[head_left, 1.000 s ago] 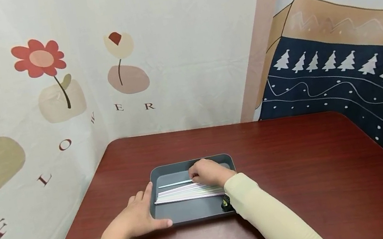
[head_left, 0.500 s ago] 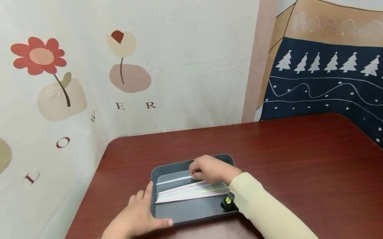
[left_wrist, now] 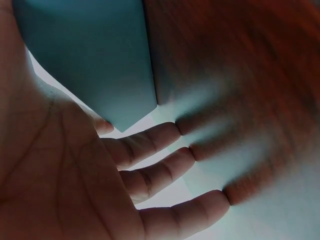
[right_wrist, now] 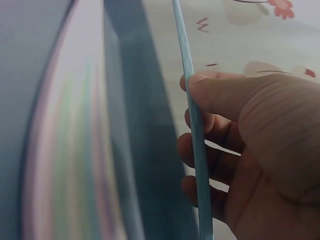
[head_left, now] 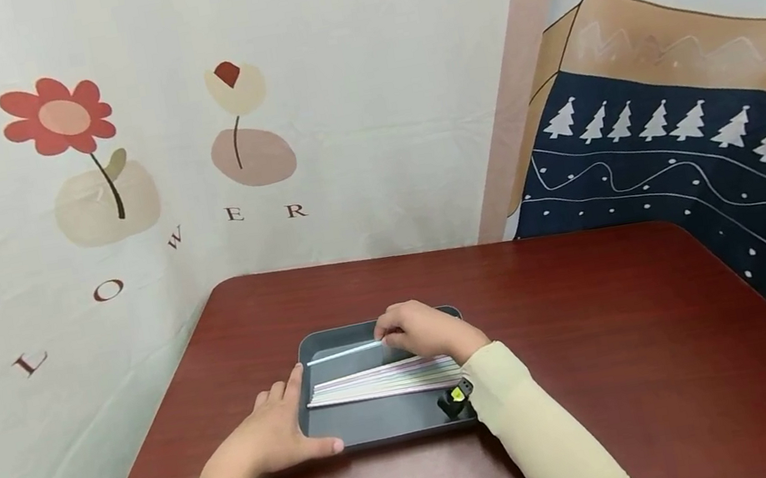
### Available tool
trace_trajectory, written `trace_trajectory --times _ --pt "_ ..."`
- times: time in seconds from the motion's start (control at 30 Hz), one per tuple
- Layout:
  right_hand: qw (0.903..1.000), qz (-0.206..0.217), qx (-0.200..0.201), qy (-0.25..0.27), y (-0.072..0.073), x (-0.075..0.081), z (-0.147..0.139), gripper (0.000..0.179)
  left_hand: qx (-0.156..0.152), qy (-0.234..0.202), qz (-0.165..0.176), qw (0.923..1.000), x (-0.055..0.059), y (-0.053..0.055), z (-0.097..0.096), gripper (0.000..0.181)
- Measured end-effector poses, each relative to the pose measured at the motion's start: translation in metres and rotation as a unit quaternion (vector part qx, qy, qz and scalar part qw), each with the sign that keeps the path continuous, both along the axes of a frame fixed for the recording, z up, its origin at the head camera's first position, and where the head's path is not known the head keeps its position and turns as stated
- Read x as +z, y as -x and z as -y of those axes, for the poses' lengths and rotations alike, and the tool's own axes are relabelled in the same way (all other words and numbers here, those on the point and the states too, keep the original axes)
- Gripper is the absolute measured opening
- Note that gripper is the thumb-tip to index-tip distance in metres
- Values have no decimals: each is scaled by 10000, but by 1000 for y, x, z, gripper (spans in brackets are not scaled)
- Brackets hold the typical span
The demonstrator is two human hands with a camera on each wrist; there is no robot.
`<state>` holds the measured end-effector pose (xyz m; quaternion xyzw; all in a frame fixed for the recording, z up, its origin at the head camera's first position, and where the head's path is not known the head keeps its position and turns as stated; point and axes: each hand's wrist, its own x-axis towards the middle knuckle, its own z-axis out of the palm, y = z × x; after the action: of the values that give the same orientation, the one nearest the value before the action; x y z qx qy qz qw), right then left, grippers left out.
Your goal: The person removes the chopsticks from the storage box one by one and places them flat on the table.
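- So, what's the grip?
- Right hand [right_wrist: 260, 135] pinches one pale-blue stick [right_wrist: 196, 125], thumb against fingers. Left hand [head_left: 269, 436] grips nothing: straight fingers at the tray's left edge, thumb at the near edge.
- Stick location?
- Over the far part of the gray tray [head_left: 390, 419], left end by the left rim. Can't tell if it touches. It's apart from the stick bundle [head_left: 377, 384] lying in the tray. Tray's on the red-brown table [head_left: 555, 312].
- Risks?
- My read: stick could roll out of the pinch if the thumb shifts, being so thin. Low swing could snag its free end on the rim. Right sleeve [head_left: 542, 415] could fan the bundle if it drops, cuff being that near.
- View differences?
- Head hides the stick's right part behind the hand; right wrist shows it crossing all four fingers. Left wrist shows the palm, which head misses.
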<state>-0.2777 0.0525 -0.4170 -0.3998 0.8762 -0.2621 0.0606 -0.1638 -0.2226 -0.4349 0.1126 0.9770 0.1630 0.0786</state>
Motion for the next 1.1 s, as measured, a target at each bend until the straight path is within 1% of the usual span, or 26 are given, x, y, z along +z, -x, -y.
trace_trajectory --times 0.17,0.33,0.53,0.7,0.87,1.1 --pt "9997 -231 0 29 -2 15 -6 14 -7 -27 -14 10000 1 -3 2 143" --pt "9993 -350 -146 40 -2 29 -20 13 41 -40 -21 10000 1 -4 2 143" --pt "9980 -478 -410 -7 2 37 -44 13 80 -46 -48 9999 0 -5 2 143" --pt "9968 -396 -686 39 10 36 -72 13 104 -60 -11 9999 1 -7 1 143" --pt "9953 -190 -947 -67 22 27 -100 13 151 -23 58 9999 2 -10 0 143" --pt "9931 -116 -1144 -232 35 18 -136 13 125 1 -28 9999 1 -10 1 144"
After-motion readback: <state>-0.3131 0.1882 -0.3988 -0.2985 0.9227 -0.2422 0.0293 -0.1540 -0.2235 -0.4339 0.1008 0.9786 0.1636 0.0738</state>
